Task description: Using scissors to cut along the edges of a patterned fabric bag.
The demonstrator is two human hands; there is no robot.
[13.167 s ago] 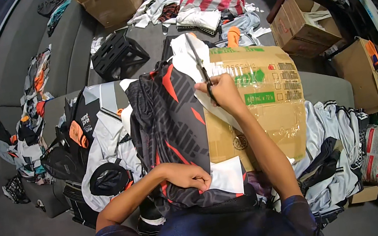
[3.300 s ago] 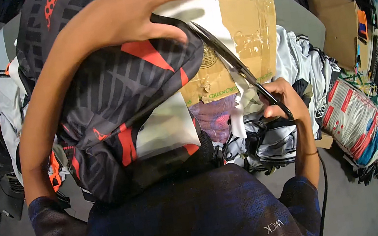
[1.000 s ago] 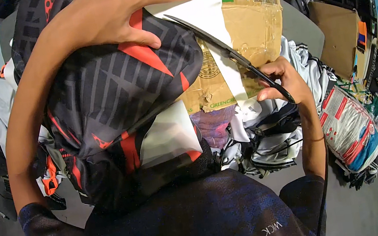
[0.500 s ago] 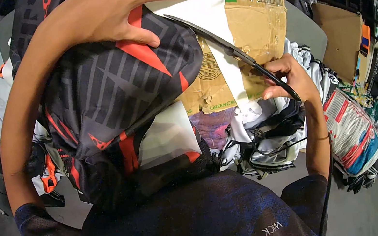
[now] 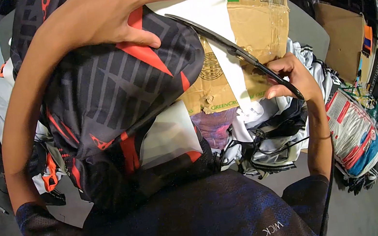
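Observation:
My left hand point(image 5: 129, 9) lies with spread fingers across black, grey and red patterned fabric point(image 5: 120, 84) and a white sheet point(image 5: 196, 4). The fabric is bunched up in front of my body. In my right hand point(image 5: 290, 78) are long black scissors point(image 5: 232, 48), seen nearly edge-on. Their blades point up and left, with the tip at the edge of the patterned fabric. A narrow white strip point(image 5: 231, 75) hangs below the blades. Behind it stands a brown cardboard box point(image 5: 260, 24) wrapped in clear tape. Part of my right hand's grip is hidden behind the handles.
Black and white garments point(image 5: 270, 137) are heaped below the box. To the right lie a plastic-wrapped bundle point(image 5: 355, 132) and an open cardboard box point(image 5: 341, 39). A black cord point(image 5: 329, 190) runs beside my right forearm. Orange-trimmed pieces point(image 5: 49, 173) lie at the left.
The view has shifted very slightly. Both hands, the scissors and the fabric keep nearly the same positions.

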